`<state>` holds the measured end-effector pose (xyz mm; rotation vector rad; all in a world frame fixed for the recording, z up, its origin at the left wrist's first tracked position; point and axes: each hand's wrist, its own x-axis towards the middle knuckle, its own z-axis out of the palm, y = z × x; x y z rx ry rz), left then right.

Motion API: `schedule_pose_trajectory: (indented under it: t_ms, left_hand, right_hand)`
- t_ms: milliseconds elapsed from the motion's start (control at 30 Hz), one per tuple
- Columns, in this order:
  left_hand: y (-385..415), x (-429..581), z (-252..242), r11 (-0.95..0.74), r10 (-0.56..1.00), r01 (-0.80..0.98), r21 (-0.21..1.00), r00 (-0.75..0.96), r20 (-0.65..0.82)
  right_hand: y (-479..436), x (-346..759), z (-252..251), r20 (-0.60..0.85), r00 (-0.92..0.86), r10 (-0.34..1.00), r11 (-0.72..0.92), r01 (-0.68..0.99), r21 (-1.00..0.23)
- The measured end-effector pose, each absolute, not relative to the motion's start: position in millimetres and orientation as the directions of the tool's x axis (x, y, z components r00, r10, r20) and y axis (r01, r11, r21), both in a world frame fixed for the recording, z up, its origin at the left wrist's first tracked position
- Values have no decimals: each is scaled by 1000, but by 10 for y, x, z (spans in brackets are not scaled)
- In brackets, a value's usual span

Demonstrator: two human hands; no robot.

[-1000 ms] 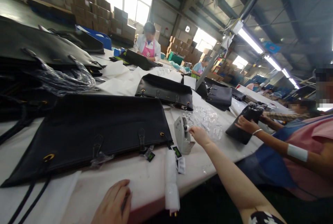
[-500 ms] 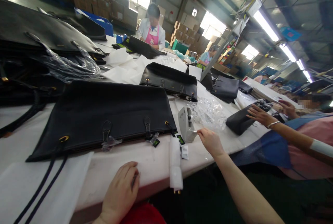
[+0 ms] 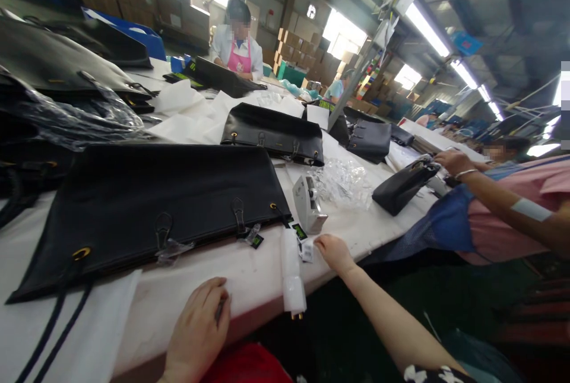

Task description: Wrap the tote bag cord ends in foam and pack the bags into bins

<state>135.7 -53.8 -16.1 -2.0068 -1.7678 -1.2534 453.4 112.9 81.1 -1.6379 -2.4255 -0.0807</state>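
A large black handbag (image 3: 173, 199) lies flat on the white-covered table, plastic film on its handle loops. My left hand (image 3: 198, 323) rests at the table's front edge below it, fingers curled; a dark spot shows between thumb and fingers, unclear what. My right hand (image 3: 335, 253) is closed in a pinch beside a small white tag (image 3: 307, 252); whatever its fingertips hold is too small to make out. Just beyond stands a grey-white tape dispenser (image 3: 307, 208), apart from the hand. A handle wrapped in white foam (image 3: 291, 279) hangs over the edge, near a black-and-green tag (image 3: 299, 231).
Another black bag (image 3: 274, 133) lies behind, with crumpled clear plastic (image 3: 342, 184) to its right. More bags (image 3: 66, 62) are piled at left. At right, a co-worker's hand (image 3: 454, 163) is at a dark bag (image 3: 401, 187). A person in a pink apron (image 3: 239, 59) works across the table.
My right hand has moved from the tape dispenser's front toward me and left, near the white tag. My left hand stays at the table edge. The whole view has shifted somewhat.
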Motion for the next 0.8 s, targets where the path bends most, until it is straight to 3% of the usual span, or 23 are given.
schedule_pose_trajectory:
  t_ms: [133,200,500,800]
  left_hand:
    - [-552,1356,-151,-288,736,884,369,-42,676]
    - [-555,1359,-145,-276,746,887,372,-47,665]
    - [-520,1371,-100,-273,774,885,377,-31,632]
    - [-547,1382,-112,-251,784,902,350,-24,621]
  right_hand:
    - [861,4841,780,447,-283,849,418,877,-239]
    - [746,5025,774,507,-228,831,398,880,-258]
    - [420,5417,206,458,-109,882,246,936,-252]
    - [295,5397,50,427,-43,903,258,849,-460]
